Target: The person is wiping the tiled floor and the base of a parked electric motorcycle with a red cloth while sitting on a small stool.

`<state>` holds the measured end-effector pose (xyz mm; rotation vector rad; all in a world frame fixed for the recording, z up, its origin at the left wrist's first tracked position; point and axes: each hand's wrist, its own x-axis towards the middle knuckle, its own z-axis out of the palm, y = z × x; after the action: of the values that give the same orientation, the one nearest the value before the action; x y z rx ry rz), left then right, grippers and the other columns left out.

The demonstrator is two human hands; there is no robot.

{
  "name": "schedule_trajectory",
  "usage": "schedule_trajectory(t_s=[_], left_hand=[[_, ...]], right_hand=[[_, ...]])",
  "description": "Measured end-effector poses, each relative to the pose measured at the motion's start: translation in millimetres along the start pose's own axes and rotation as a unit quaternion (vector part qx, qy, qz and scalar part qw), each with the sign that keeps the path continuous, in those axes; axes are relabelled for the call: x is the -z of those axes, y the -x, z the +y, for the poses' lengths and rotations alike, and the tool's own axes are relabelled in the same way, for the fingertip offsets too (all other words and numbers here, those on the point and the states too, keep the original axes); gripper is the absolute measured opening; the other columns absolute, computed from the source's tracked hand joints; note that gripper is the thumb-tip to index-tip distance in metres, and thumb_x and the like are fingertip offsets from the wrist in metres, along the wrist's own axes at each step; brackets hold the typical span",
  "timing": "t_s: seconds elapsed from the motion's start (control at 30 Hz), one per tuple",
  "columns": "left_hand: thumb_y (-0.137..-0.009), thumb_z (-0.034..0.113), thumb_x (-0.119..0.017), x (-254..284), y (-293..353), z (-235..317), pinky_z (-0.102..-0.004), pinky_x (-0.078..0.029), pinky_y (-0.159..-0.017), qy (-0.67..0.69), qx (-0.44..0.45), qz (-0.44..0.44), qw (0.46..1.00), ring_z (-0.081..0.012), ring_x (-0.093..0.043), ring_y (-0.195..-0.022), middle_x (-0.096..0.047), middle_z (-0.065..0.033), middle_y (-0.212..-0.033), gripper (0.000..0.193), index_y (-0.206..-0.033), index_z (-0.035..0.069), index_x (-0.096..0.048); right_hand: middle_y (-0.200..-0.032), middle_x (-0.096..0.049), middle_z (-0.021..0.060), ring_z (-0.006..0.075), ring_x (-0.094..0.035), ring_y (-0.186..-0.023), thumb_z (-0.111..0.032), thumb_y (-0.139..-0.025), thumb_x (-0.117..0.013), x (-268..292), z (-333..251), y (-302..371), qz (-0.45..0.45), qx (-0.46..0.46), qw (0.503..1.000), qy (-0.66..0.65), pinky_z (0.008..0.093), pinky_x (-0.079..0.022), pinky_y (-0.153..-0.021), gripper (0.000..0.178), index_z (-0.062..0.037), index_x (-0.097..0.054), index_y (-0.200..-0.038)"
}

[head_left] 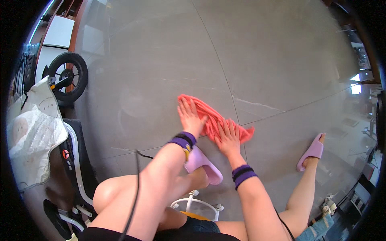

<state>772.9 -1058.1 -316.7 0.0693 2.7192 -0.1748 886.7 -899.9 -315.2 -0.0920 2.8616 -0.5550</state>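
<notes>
A coral-red cloth (213, 116) lies bunched in a long strip on the grey tiled floor, slanting from upper left to lower right. My left hand (191, 119) presses on its upper-left part, fingers stretched out flat. On the cloth's right half rests my right hand (228, 138), also flat with the fingers extended. Folds of the cloth show between and beyond both hands. Each wrist wears a purple band with a black strap.
A stroller-like frame with a black wheel (68, 78) and a pale seat pad (38, 132) stands at the left. Below my hands are a pink slipper (203, 164) and a white caster base (197, 201). My other slippered foot (311, 152) is at the right. A black cable (136, 188) hangs across my left arm.
</notes>
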Motion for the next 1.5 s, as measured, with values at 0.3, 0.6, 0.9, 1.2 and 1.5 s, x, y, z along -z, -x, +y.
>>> schedule_trajectory(t_s=[0.3,0.6,0.9,1.2,1.5], left_hand=[[-0.081,0.052,-0.069,20,125,51,-0.0584,-0.007,-0.121,0.114,-0.16,-0.106,0.975,-0.0405,-0.01,-0.151,-0.015,-0.0267,-0.162,0.098,-0.156,0.005,-0.025],[-0.088,0.025,-0.06,103,162,30,-0.0596,-0.024,-0.114,0.173,-0.236,-0.06,0.954,-0.0414,-0.032,-0.142,-0.046,-0.0254,-0.144,0.048,-0.13,0.002,-0.061],[-0.084,0.028,-0.066,92,224,42,-0.0545,-0.038,-0.103,0.155,-0.258,0.056,0.952,-0.0352,-0.047,-0.126,-0.056,-0.0177,-0.128,0.032,-0.109,0.009,-0.069],[-0.087,0.021,-0.059,82,254,25,-0.0551,-0.043,-0.1,0.024,-0.319,-0.045,0.947,-0.0347,-0.051,-0.123,-0.058,-0.0173,-0.124,0.033,-0.116,0.007,-0.064],[-0.092,0.025,-0.056,43,229,32,-0.0484,-0.036,-0.112,0.151,-0.283,-0.062,0.945,-0.0386,-0.041,-0.138,-0.044,-0.0232,-0.147,0.059,-0.145,0.004,-0.041]], right_hand=[[-0.157,-0.029,0.0216,0.0426,-0.028,-0.145,-0.019,-0.079,-0.071,15,-20,146,-0.086,-0.115,0.989,0.037,0.057,-0.029,-0.115,0.078,-0.01,-0.039,-0.15],[-0.116,-0.069,0.0099,0.0271,-0.059,-0.118,-0.018,-0.082,-0.065,39,-44,119,-0.038,-0.046,0.996,-0.065,0.037,-0.045,-0.102,0.035,-0.0057,-0.066,-0.115],[-0.115,-0.069,0.0133,0.0252,-0.059,-0.117,-0.02,-0.084,-0.066,46,-41,144,0.053,0.129,0.974,0.177,0.0383,-0.044,-0.1,0.031,-0.0056,-0.069,-0.111],[-0.106,-0.071,0.0162,0.0327,-0.065,-0.105,-0.023,-0.079,-0.068,52,-19,146,0.025,-0.181,0.974,-0.131,0.0421,-0.05,-0.097,0.029,-0.0111,-0.075,-0.104],[-0.146,-0.047,0.012,0.0331,-0.036,-0.141,-0.017,-0.084,-0.066,10,-42,162,0.061,-0.198,0.968,-0.139,0.0483,-0.027,-0.118,0.051,-0.0165,-0.057,-0.134]])
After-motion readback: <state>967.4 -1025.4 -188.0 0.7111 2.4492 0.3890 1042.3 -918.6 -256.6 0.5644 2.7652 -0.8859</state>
